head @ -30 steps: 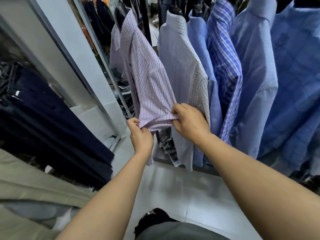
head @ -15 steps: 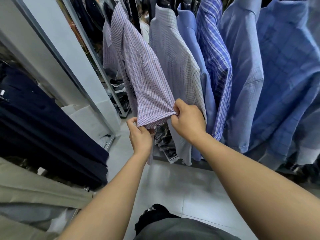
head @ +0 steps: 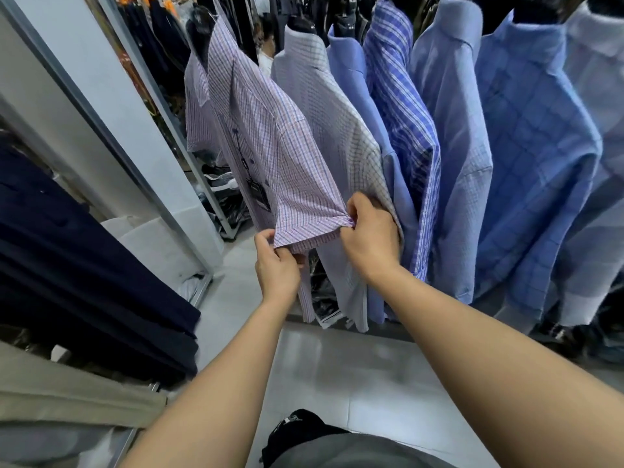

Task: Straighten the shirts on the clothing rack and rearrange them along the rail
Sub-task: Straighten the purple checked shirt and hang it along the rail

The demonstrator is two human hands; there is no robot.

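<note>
Pinching the cuff of a short-sleeved pink-and-purple checked cotton shirt point(head: 270, 153), the left hand point(head: 277, 268) is gripping the hem's left end from below while the right hand point(head: 369, 238) is pinching its right corner. That shirt is hanging leftmost in a row, just beside a pale grey checked shirt point(head: 337, 136) and several blue shirts point(head: 533, 146) farther right.

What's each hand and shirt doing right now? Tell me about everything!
pink checked shirt: hanging, sleeve pulled out flat.
left hand: pinches the sleeve hem's left corner.
right hand: pinches the hem's right corner.
tag: dangling on the pink checked shirt.
grey checked shirt: hanging beside it.
blue shirts: hanging, packed close together.
</note>
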